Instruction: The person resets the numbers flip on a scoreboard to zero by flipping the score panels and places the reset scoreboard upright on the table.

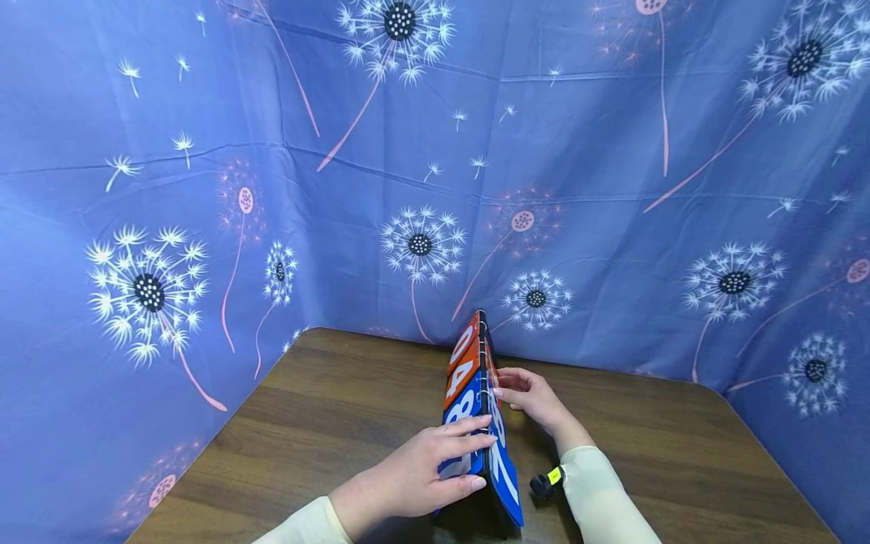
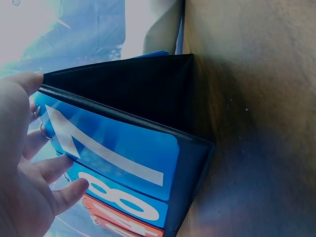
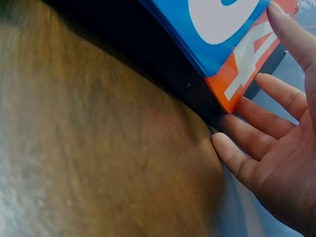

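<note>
A flip scoreboard [image 1: 469,378] stands like a tent on the wooden table [image 1: 326,438], with orange number cards at the far end and blue ones nearer me, hung on metal rings. My left hand [image 1: 445,457] lies flat against its left face. The fingers stretch over the blue cards [image 2: 123,153] towards the top edge, and the thumb is at the lower edge. In the left wrist view the left hand [image 2: 34,177] has its fingers spread beside the rings. My right hand [image 1: 530,394] touches the right face near the top. In the right wrist view its straight fingers [image 3: 269,94] rest along the edge of an orange card [image 3: 242,74].
A blue cloth [image 1: 612,189] printed with dandelions hangs close behind and around the table's far edge. A small black and yellow device [image 1: 547,480] sits at my right wrist. Bare wood [image 1: 680,453] lies on both sides of the scoreboard.
</note>
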The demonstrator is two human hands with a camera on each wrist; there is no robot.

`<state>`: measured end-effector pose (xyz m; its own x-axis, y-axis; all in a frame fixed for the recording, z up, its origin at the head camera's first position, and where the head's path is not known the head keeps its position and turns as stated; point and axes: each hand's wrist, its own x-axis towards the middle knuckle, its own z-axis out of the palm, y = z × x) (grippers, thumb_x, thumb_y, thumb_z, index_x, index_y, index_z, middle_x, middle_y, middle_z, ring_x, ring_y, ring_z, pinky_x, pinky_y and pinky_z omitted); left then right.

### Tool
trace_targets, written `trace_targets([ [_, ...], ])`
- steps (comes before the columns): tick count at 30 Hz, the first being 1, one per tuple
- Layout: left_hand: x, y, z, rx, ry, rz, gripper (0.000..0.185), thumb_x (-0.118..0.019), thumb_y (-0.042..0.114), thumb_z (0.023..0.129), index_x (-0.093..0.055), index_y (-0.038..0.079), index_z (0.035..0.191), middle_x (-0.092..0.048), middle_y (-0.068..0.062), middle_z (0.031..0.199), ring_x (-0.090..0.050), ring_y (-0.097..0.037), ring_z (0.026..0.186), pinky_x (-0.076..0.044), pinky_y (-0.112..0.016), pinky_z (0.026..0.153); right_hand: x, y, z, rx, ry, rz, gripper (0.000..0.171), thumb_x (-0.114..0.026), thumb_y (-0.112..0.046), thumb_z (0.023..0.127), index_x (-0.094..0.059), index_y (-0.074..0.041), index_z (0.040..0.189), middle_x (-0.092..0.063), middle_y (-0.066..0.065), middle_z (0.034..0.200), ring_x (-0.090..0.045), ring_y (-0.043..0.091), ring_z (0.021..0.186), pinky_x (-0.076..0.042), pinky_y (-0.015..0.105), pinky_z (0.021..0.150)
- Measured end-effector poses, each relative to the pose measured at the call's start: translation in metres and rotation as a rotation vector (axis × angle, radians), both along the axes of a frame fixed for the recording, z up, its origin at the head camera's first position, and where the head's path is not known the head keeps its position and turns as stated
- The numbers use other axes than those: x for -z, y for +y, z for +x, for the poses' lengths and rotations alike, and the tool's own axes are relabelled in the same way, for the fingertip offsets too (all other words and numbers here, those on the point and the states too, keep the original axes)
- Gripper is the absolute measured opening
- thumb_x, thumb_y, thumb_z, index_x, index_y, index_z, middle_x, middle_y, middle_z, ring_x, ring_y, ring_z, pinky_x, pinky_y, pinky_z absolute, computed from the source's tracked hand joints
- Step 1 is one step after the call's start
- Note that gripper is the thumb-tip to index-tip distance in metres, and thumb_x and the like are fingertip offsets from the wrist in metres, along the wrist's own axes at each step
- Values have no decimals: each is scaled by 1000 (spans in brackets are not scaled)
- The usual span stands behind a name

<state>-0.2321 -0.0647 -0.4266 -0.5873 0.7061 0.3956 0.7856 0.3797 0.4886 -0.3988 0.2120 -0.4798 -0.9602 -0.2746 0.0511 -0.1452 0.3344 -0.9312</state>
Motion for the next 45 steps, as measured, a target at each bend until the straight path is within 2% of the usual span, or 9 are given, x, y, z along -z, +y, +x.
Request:
trace_targets([
  [6, -1, 0, 1, -2, 0, -5, 50, -49, 48, 107, -49, 30, 154, -35, 13, 167, -44, -20, 150, -49, -49, 113, 3, 2, -1, 63, 64, 25, 54, -81, -35, 88, -66, -10, 134, -70, 17, 133, -70, 27, 114, -59, 34, 82],
  [13, -2, 0, 2, -12, -3, -12, 50, -49, 49, 106, -47, 35, 154, -34, 15, 167, -45, -21, 150, -49, -50, 112, 2, 4, 2, 141, 149, 133, 58, -84, -46, 83, -71, -12, 128, -75, 11, 124, -71, 24, 107, -59, 42, 95],
  [18, -2, 0, 1, -10, 1, -9, 49, -49, 49, 106, -47, 36, 154, -37, 9, 167, -45, -21, 150, -49, -50, 112, 5, 7, -1, 218, 96, 159, 58, -82, -51, 84, -71, -9, 123, -73, 9, 109, -65, 21, 91, -57, 32, 78],
  [21, -2, 0, 2, -9, -10, -11, 49, -48, 50, 107, -47, 36, 154, -38, 6, 167, -45, -21, 150, -49, -50, 113, 7, 9, -2, 260, 36, 80, 47, -82, -43, 87, -72, -5, 112, -69, 9, 98, -63, 20, 82, -58, 30, 69],
  [25, -2, 1, 3, -14, -8, -13, 50, -49, 49, 106, -48, 34, 154, -38, 6, 167, -45, -21, 150, -48, -49, 114, 5, 10, -3, 295, 9, -55, 34, -80, -28, 91, -69, 1, 105, -66, 6, 90, -64, 18, 75, -59, 30, 65],
  [30, -2, 1, 3, -17, -11, -12, 50, -49, 49, 106, -47, 35, 154, -37, 9, 167, -45, -21, 150, -48, -49, 114, -4, 12, -4, 345, -20, -197, 31, -75, -22, 95, -63, 2, 113, -66, 1, 92, -65, 14, 72, -58, 28, 61],
  [35, -1, 0, 3, -21, -30, -18, 50, -47, 51, 107, -46, 36, 154, -36, 10, 167, -45, -21, 150, -49, -51, 112, -22, 20, -1, 355, -93, -326, 31, -69, -28, 99, -59, -6, 120, -67, -4, 96, -68, 12, 73, -60, 26, 63],
  [40, 0, 0, 2, -17, 2, -13, 51, -49, 49, 107, -49, 29, 154, -37, 9, 167, -45, -22, 150, -49, -51, 113, -42, 29, 7, 255, -180, -546, 44, -61, -30, 104, -50, -9, 141, -66, -6, 107, -74, 12, 84, -64, 36, 80],
  [45, 0, 1, 2, -13, 16, -6, 51, -50, 48, 106, -50, 28, 153, -36, 11, 167, -46, -22, 149, -49, -50, 112, -59, 33, 18, 65, -194, -814, 62, -48, -24, 110, -21, -7, 163, -68, -4, 119, -76, 15, 96, -63, 37, 88],
])
